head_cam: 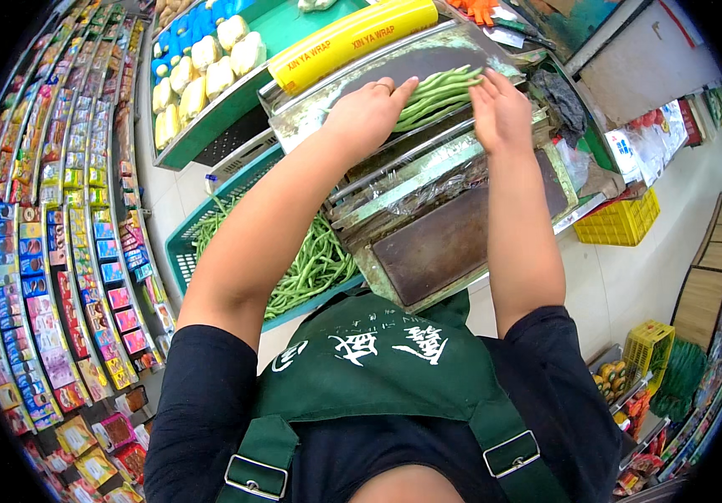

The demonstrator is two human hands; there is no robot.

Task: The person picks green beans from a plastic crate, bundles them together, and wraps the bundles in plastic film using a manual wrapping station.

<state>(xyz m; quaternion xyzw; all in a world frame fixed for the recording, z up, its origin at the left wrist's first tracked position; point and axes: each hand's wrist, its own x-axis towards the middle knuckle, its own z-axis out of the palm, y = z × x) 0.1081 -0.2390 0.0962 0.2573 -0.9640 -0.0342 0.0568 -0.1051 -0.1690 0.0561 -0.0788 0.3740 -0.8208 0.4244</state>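
Note:
A bundle of long green beans (439, 97) lies lengthwise across the worktop of a film-wrapping machine (291, 129). My left hand (370, 110) grips the bundle near its left end, its fingertips partly hidden. At the other end, my right hand (502, 113) has its fingers around the bean tips. Behind the bundle rests a yellow roll of wrap film (354, 44), bearing print. Nearer my body is the machine's brown heating plate (436, 242), with crumpled clear film (411, 195) along the edge above it.
A teal plastic crate (181, 251) of loose green beans (310, 264) stands left of the machine, below my left forearm. Wrapped pale corn cobs (207, 63) fill a green display bin. Snack shelves (65, 232) line the far left. A yellow crate (621, 217) sits on the floor at right.

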